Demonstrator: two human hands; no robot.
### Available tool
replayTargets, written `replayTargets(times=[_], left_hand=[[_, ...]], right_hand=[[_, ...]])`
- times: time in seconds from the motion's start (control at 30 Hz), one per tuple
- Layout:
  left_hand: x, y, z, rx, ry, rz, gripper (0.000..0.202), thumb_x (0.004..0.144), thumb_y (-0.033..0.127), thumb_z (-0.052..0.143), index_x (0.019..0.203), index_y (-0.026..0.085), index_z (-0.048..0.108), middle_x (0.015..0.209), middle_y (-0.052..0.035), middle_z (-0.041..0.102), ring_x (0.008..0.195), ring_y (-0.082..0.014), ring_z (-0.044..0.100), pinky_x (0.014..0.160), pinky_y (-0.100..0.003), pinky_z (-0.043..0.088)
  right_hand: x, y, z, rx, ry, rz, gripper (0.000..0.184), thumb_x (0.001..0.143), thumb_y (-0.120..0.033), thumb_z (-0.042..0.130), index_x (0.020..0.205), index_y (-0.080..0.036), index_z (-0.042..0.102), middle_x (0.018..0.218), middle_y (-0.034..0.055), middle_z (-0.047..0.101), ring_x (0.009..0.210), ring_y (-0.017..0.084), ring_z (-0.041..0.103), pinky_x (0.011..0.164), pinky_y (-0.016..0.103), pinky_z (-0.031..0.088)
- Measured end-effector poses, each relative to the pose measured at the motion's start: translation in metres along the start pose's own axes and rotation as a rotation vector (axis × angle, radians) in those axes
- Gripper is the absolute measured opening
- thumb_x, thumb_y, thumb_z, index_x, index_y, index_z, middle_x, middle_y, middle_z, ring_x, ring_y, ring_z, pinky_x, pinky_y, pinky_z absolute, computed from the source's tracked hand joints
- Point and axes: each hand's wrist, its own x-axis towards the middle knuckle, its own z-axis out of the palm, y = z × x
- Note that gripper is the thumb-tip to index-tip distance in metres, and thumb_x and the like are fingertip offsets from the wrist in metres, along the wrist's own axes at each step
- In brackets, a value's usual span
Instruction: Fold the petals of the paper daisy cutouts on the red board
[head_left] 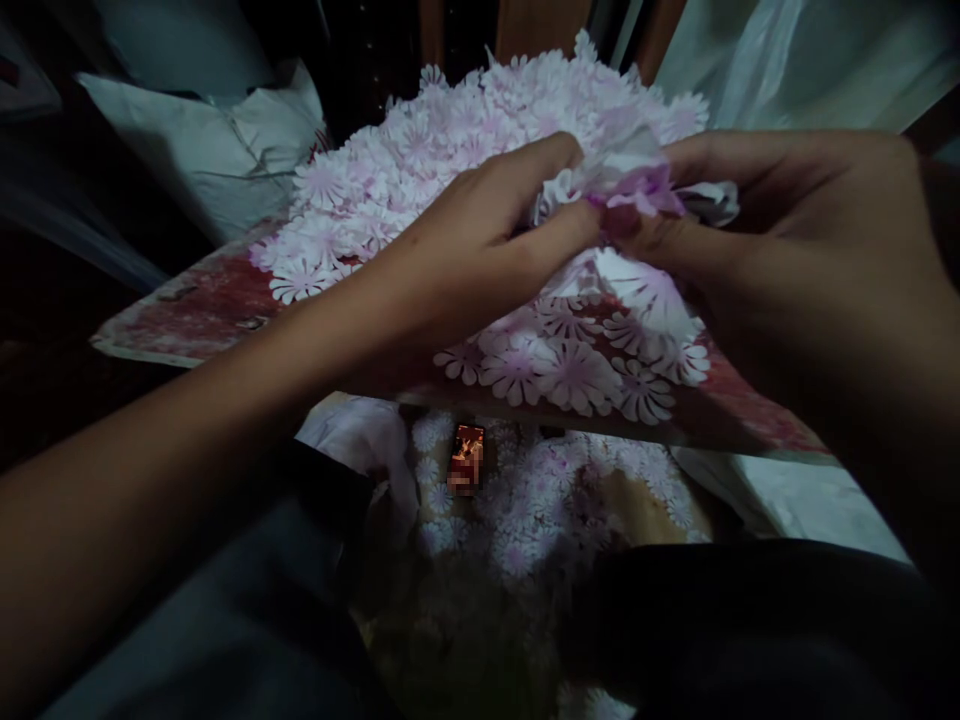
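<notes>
My left hand (517,225) and my right hand (780,220) meet above the front of a red, worn board. Between them, both pinch a bunch of white fabric flower cutouts (637,190) with purple centres. The thumbs press towards each other at the purple middle, and the petals are crumpled around the fingers. Behind the hands rises a large pile of flower cutouts (480,120), white with pale purple centres. Several flat loose cutouts (577,375) lie under the hands at the board's front edge.
The red board (187,305) reaches out to both sides. Below it, more cutouts (517,555) are scattered over the floor near a lit phone (466,460). A white sack (202,150) stands at the back left, and pale plastic sheeting (810,70) hangs at the back right.
</notes>
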Motion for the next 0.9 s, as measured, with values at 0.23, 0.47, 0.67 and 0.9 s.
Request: replayTargets(times=[0.23,0.47,0.67,0.9], left_hand=[[-0.004,0.010,0.005,-0.216,0.017,-0.074,0.026,0.095,0.039,0.055,0.090,0.014,0.059,0.089,-0.0032,0.063,0.088,-0.0157,0.060,0.072,-0.027,0.042],[0.005,0.000,0.002,-0.204,0.049,-0.048,0.020,0.095,0.030,0.054,0.090,0.012,0.059,0.089,-0.0058,0.058,0.085,-0.0145,0.055,0.077,-0.029,0.042],[0.009,-0.006,-0.004,-0.179,0.116,-0.048,0.012,0.091,0.026,0.057,0.088,0.016,0.064,0.088,-0.0054,0.057,0.082,-0.0154,0.052,0.071,-0.030,0.040],[0.002,0.001,-0.004,-0.242,0.125,-0.015,0.018,0.093,0.028,0.059,0.083,0.014,0.065,0.073,-0.0023,0.057,0.064,-0.0112,0.052,0.060,-0.029,0.040]], right_hand=[[-0.004,0.003,0.012,-0.174,0.034,-0.218,0.012,0.087,-0.018,0.063,0.095,-0.019,0.071,0.094,-0.0059,0.072,0.099,0.014,0.068,0.087,0.024,0.055],[-0.004,0.004,0.025,-0.159,0.094,-0.213,0.019,0.085,-0.015,0.060,0.103,-0.015,0.064,0.107,0.0010,0.069,0.103,0.014,0.066,0.075,0.021,0.055],[0.004,0.002,0.016,-0.223,0.137,-0.155,0.018,0.086,-0.028,0.067,0.097,-0.014,0.067,0.102,0.0056,0.069,0.097,0.019,0.068,0.074,0.028,0.056],[0.004,0.002,0.010,-0.176,0.117,-0.153,0.014,0.087,-0.033,0.069,0.095,-0.023,0.074,0.091,-0.0020,0.072,0.085,0.018,0.071,0.077,0.032,0.062]])
